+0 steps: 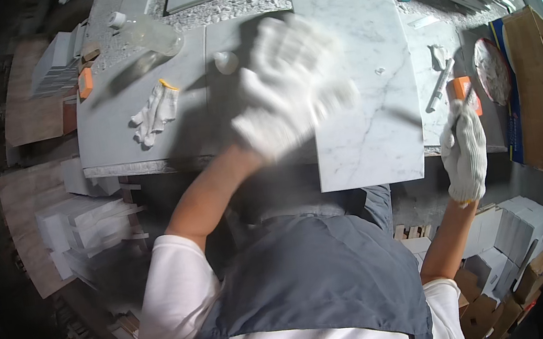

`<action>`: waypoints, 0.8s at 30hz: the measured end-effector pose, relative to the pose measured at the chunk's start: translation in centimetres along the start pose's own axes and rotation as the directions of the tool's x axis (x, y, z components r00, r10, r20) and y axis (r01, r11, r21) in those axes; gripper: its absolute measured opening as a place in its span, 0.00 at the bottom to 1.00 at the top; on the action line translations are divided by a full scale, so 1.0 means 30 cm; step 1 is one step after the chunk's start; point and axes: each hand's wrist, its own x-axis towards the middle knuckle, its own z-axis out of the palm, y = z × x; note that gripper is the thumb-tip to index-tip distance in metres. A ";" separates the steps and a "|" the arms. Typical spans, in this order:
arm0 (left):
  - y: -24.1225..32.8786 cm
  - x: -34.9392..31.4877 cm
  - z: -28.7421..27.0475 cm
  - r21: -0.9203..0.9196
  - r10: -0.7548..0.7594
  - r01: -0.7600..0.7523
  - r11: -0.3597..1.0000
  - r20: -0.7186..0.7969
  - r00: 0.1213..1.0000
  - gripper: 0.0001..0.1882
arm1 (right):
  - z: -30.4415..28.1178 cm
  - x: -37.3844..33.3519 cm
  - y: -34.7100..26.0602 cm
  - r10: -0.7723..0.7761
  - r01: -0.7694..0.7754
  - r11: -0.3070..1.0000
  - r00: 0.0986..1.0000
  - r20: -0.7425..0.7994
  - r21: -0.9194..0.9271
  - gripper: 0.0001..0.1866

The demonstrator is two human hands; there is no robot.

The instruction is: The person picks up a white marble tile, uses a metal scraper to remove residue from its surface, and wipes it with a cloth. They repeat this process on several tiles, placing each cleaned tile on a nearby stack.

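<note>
Your left grip is blurred over the left edge of the veined white slab — whether it grasps anything cannot be told. Your right grip, beyond the slab's right edge, is clenched round a thin tool. The step appears to be surface work on the slab; the next move likely calls for minding the small pale bit between your grips.

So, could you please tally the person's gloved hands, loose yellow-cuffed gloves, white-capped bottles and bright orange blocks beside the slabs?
Gloved hands: 2
Loose yellow-cuffed glove: 1
White-capped bottle: 1
Orange blocks: 2
Total: 6
</note>
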 end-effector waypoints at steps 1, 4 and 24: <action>-0.022 0.039 -0.043 0.644 -0.062 0.135 0.753 -0.136 0.989 0.44 | -0.018 -0.023 0.014 -0.026 0.023 0.998 0.998 0.062 0.060 0.17; 0.042 -0.021 -0.078 0.516 0.133 -0.103 0.850 -0.021 0.991 0.43 | -0.024 -0.067 0.063 -0.009 -0.004 0.974 0.998 0.057 0.226 0.16; 0.088 -0.080 0.033 0.458 0.300 -0.257 0.851 -0.024 0.954 0.39 | 0.198 -0.219 -0.031 -0.205 0.160 0.964 0.956 -0.209 -0.211 0.19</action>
